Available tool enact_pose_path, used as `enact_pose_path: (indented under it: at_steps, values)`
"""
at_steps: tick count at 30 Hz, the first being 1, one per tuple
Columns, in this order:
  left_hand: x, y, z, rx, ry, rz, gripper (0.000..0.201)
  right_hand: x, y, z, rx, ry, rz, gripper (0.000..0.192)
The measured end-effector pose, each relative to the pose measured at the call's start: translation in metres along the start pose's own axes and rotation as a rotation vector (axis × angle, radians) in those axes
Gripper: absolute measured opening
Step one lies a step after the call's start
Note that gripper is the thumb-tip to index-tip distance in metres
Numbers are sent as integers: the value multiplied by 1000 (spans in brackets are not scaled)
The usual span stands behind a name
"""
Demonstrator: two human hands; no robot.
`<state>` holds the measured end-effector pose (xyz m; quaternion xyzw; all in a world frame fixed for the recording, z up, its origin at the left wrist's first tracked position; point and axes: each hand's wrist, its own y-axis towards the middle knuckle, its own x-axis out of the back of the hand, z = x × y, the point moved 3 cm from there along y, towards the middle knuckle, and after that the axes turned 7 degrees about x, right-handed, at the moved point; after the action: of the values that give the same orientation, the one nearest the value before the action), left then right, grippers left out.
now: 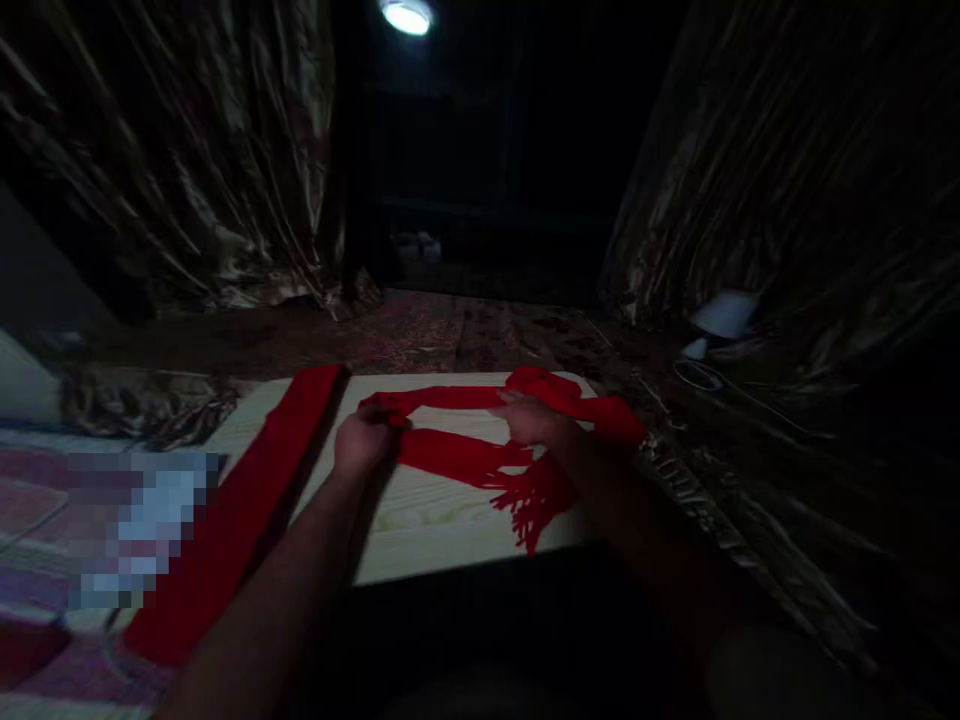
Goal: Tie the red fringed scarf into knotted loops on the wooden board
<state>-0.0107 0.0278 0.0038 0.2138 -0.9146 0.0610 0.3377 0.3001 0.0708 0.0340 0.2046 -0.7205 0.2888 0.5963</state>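
A dim room, a pale wooden table [420, 520]: my left hand [363, 443] is closed on a fold of the red scarf [450, 452], fingers curled tight around the cloth, while my right hand [531, 418] lies flat on the same scarf, fingers pressed together over the fabric. The scarf lies doubled on the far half of the table, its long axis running left to right across my view; the fringed end [529, 500] points toward me and the near right edge, tassels splayed on the wood. A second long red strip [247, 510] runs diagonally from the table's far left corner down toward my left side, its lower end hanging off the table. Whether it joins the scarf I cannot tell. The heap of red beyond my right hand is bunched and hard to read. Shiny curtains [172, 160] flank the scene; a lamp [407, 15] glows overhead. A patch at left is blurred out.
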Motion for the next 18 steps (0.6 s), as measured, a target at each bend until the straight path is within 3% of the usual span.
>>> enact_pose_path:
  at_steps: [5,9,14,18]
  values:
    - [1,-9,-10,-104,94,54,39,10,13,-20,-279,-26,-160,71]
    - [5,-11,-13,-79,263,30,35,18,9,-34,-370,58,-352,51]
    - [-3,-6,-14,-248,153,42,27,18,4,-42,-317,570,-547,33]
    - [-12,1,-6,-173,-134,216,23,21,4,-38,-264,908,-527,50]
